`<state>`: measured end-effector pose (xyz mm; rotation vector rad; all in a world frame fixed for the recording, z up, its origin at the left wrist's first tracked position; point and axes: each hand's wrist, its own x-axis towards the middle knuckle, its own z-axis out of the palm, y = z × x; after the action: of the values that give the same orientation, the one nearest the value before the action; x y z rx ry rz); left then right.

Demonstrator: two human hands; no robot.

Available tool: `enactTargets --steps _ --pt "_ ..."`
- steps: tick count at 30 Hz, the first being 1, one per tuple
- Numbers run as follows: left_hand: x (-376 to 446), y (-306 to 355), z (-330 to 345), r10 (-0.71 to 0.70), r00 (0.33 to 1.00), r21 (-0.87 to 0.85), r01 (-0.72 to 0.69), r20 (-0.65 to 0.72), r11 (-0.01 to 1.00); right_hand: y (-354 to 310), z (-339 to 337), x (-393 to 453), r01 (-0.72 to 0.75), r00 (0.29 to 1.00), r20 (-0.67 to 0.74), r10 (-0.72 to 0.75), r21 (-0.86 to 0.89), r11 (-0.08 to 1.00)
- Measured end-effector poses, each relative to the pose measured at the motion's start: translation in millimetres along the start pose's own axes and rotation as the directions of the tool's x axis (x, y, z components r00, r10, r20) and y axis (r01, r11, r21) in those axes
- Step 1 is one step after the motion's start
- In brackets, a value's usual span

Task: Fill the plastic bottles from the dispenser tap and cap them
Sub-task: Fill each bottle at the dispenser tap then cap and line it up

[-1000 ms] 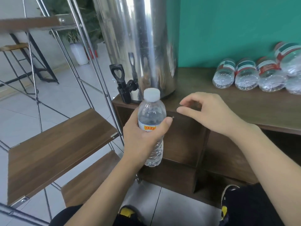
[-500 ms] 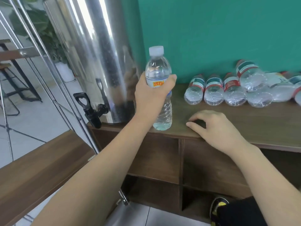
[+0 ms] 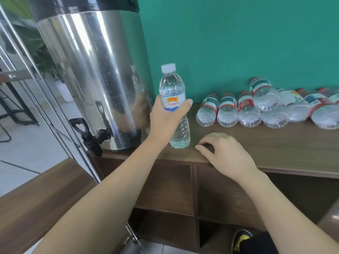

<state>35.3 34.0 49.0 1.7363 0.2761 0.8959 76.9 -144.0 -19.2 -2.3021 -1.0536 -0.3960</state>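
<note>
At frame centre, an upright capped bottle (image 3: 173, 105) is gripped by the left hand (image 3: 166, 121), its base just above the countertop (image 3: 275, 147); the right hand (image 3: 225, 153) rests loosely curled, holding nothing.

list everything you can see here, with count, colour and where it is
dispenser: one, steel, left end of counter
tap: one, black, low on dispenser front
capped bottle: one, clear, white cap, upright on or just above counter
lying bottles: a pile, exact count unclear, clear with red and green labels, by the wall at right
counter: one, brown wood
wall: teal, behind
shelves: brown wood, metal frame, left
left hand: grips capped bottle
right hand: rests on counter edge
</note>
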Motion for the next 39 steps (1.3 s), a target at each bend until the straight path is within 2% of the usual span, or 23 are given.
enactTargets --steps 5,7,10,13,16,24,39 --pt "-26 -24 -22 0.017 0.995 0.161 -0.034 0.103 0.986 0 -3 -2 -0.043 0.999 0.009 0.042 0.023 0.999" --pt "-45 -41 -38 0.035 0.994 0.291 -0.066 0.108 0.954 0 -5 -3 -0.056 0.998 0.009 0.056 0.047 0.997" --pt "-72 -64 -63 0.086 0.991 0.529 -0.129 0.105 0.839 -5 -7 -4 -0.081 0.997 0.019 0.080 0.080 0.993" --pt "-84 -78 -71 0.246 0.964 0.659 -0.252 0.105 0.709 -17 -2 2 -0.117 0.993 -0.007 0.121 0.203 0.972" --pt "-85 -84 -67 0.301 0.953 0.657 -0.244 0.028 0.714 -34 5 17 -0.188 0.982 0.041 0.186 0.368 0.911" --pt "-84 -91 -65 0.304 0.953 0.615 -0.240 0.001 0.751 -43 30 69 -0.228 0.973 0.132 0.189 0.437 0.870" --pt "-81 -93 -66 0.300 0.954 0.562 -0.254 0.010 0.787 -41 56 127 -0.272 0.962 0.123 0.244 0.360 0.893"
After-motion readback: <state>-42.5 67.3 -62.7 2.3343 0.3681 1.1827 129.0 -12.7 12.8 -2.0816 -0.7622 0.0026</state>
